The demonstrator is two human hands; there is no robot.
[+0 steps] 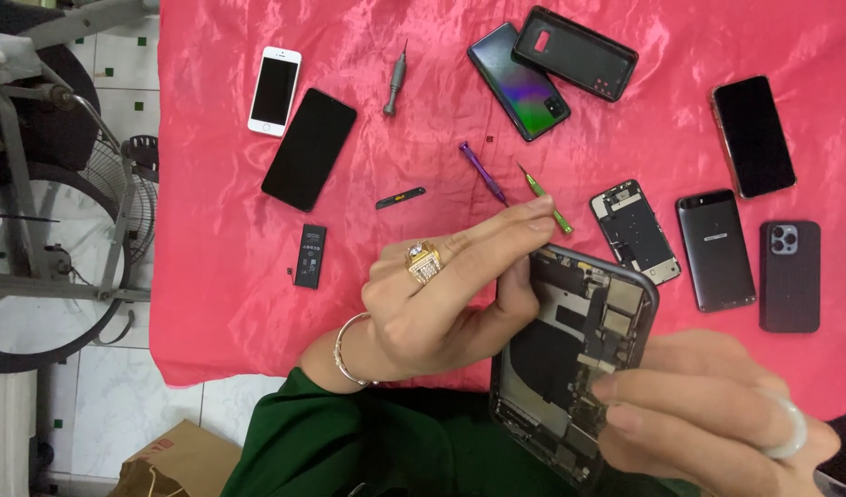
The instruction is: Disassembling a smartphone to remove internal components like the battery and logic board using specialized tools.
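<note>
Two hands, opened phone (570,359), bare circuitry

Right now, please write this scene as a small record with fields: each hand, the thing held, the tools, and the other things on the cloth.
Left hand: grips the top edge of the opened phone; gold ring, bracelet
Right hand: holds the opened phone's lower side; pale ring
Opened phone: back off, inner parts showing, tilted
Surface: pink cloth
Tools: grey screwdriver, purple tool, green tool
Loose parts: small black battery, circuit board
Other: white phone
</note>
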